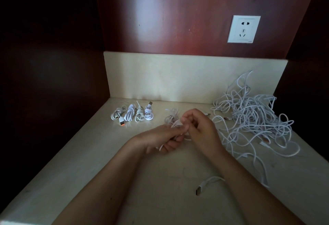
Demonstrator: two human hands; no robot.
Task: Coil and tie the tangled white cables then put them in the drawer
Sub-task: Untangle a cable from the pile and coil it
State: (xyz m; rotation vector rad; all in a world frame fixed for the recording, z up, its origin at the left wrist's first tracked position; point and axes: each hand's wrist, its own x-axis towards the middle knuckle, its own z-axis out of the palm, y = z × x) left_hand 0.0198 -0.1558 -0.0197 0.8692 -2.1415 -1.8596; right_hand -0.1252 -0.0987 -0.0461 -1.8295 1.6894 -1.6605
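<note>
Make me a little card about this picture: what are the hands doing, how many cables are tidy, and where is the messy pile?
left hand: holds a white cable coil
right hand: pinches the same coil from the other side
tidy bundles: four in a row, back left of the counter
messy pile: on the right, reaching the back edge
loose plug: lies by the right forearm
drawer: not in view
</note>
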